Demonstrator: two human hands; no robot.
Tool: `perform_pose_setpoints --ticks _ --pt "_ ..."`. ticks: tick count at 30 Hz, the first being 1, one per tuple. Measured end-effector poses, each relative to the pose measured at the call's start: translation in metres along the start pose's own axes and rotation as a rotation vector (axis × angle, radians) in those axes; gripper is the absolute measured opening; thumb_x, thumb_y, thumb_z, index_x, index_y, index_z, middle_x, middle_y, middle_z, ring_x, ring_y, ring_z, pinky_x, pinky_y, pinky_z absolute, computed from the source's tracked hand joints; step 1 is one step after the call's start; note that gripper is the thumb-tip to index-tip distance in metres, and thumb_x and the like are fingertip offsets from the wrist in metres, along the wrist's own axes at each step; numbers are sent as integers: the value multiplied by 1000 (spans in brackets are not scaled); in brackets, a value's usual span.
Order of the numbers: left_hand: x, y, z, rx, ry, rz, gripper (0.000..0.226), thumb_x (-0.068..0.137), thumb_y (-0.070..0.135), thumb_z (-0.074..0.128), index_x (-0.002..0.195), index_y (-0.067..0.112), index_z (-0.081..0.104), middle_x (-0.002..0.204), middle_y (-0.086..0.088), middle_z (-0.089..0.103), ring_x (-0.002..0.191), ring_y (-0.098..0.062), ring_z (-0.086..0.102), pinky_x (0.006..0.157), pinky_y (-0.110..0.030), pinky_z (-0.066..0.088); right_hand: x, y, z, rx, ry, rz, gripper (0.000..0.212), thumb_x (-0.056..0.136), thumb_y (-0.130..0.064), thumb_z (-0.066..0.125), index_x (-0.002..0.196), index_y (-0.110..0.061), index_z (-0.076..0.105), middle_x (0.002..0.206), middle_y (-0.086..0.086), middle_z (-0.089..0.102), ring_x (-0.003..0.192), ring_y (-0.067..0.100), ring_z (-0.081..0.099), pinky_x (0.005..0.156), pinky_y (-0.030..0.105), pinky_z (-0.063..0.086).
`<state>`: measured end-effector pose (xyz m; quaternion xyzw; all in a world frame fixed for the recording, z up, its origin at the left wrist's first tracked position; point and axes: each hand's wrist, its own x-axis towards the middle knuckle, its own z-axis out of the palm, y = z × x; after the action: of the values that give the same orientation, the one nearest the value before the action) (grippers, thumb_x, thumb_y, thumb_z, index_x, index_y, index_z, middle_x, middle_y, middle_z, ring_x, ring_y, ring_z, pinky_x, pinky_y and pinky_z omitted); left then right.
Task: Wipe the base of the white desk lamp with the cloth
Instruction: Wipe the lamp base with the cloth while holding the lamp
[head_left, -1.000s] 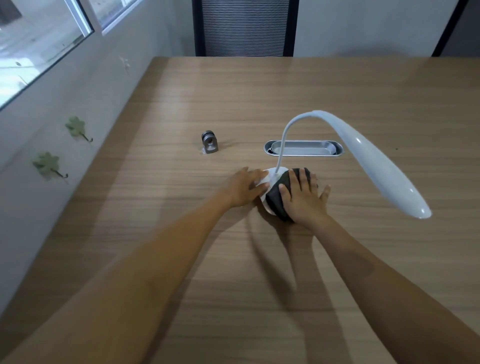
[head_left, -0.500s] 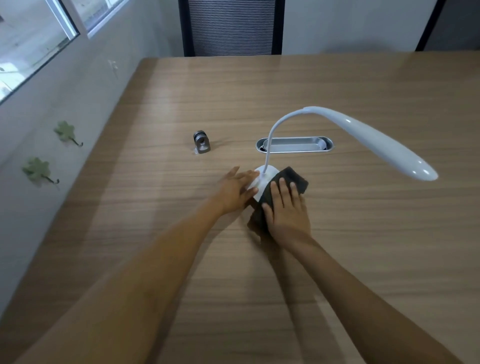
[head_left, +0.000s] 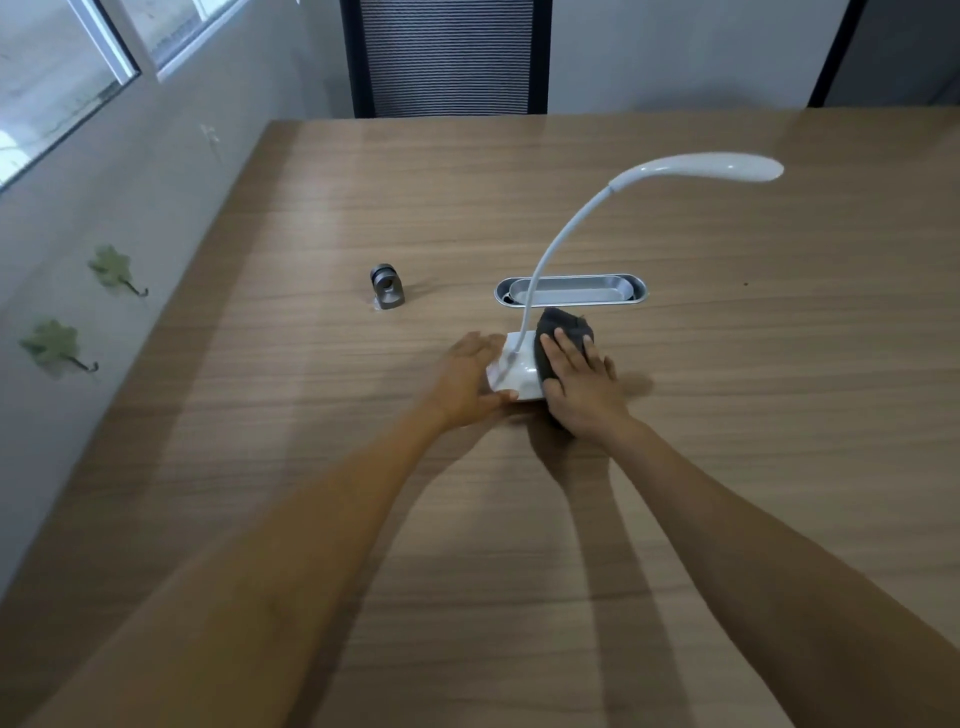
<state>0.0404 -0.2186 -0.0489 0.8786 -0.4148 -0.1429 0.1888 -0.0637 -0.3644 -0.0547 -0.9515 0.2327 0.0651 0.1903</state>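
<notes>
1. The right hand (head_left: 582, 387) lies flat with fingers spread, its grip pressed down on the dark cloth (head_left: 563, 332) rather than pinched around it; the cloth covers the right part of the lamp base (head_left: 519, 371).
2. The left hand (head_left: 465, 382) cups the base's left edge, its grip closed against the side, thumb along the near rim, steadying it.
3. The base sits on the counter (head_left: 727, 467), just in front of a metal cable slot (head_left: 571, 291); its thin neck (head_left: 550, 260) rises and bends to the lamp head (head_left: 701, 166), up and to the right.
4. To wipe well, I judge the palm should press evenly and sweep toward the uncovered white middle and around the neck's foot.
5. The left hand should hold firm, since the tall neck could tip or swing if the base slides.
6. A small grey metal fitting (head_left: 387, 288) stands well apart, to the left.
</notes>
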Motion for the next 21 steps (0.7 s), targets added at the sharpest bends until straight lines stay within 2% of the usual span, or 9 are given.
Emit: perform_pose_setpoints --ticks 2,4,6,9,11,14,18,21 --pt "3 0 -1 83 -107 15 76 88 42 59 149 9 27 158 -10 27 148 -28 16 119 -32 9 -8 -2 7 3 49 -32 65 85 -34 20 149 -24 13 161 -2 9 148 29 2 120 48 10" --pt "3 0 -3 83 -128 10 76 90 43 56 150 10 23 160 -7 22 149 -25 15 119 -30 7 -25 -3 18 -22 91 -147 73 78 -37 14 148 -18 20 159 4 18 147 34 10 119 51 16" --pt "2 3 -10 104 -137 24 76 90 44 56 150 11 23 160 -7 23 148 -23 17 119 -31 9 -38 1 27 -57 109 -227 74 77 -39 13 148 -19 22 159 3 20 147 32 11 118 53 18" --pt "-1 11 -18 138 -168 27 72 92 42 54 150 13 22 161 -3 20 149 -22 12 117 -30 6 -27 9 16 -87 64 -170 62 87 -37 19 149 -31 13 160 -10 10 148 21 6 119 49 9" --pt "-3 15 -21 126 -175 11 72 93 41 53 151 14 22 161 -3 19 150 -22 8 118 -31 4 -4 6 2 -27 31 -97 56 94 -31 25 149 -34 11 160 -13 6 148 18 2 120 48 4" --pt "-6 19 -22 121 -181 -7 71 92 41 54 150 14 23 161 -3 19 150 -23 8 117 -31 3 27 -5 -9 51 -25 -6 52 97 -31 21 148 -33 13 161 -12 4 148 19 -3 120 49 0" --pt "-4 17 -22 103 -189 -35 73 90 43 56 151 18 23 161 -1 19 150 -27 5 120 -37 5 3 -1 6 50 77 -62 52 97 -39 22 148 -28 18 161 -4 11 148 26 4 120 48 10" --pt "-3 13 -20 108 -212 -47 75 90 45 56 151 21 21 161 1 18 150 -29 4 120 -39 7 -31 18 20 -7 166 -145 63 88 -46 11 147 -27 22 159 -3 19 147 27 12 117 46 17"
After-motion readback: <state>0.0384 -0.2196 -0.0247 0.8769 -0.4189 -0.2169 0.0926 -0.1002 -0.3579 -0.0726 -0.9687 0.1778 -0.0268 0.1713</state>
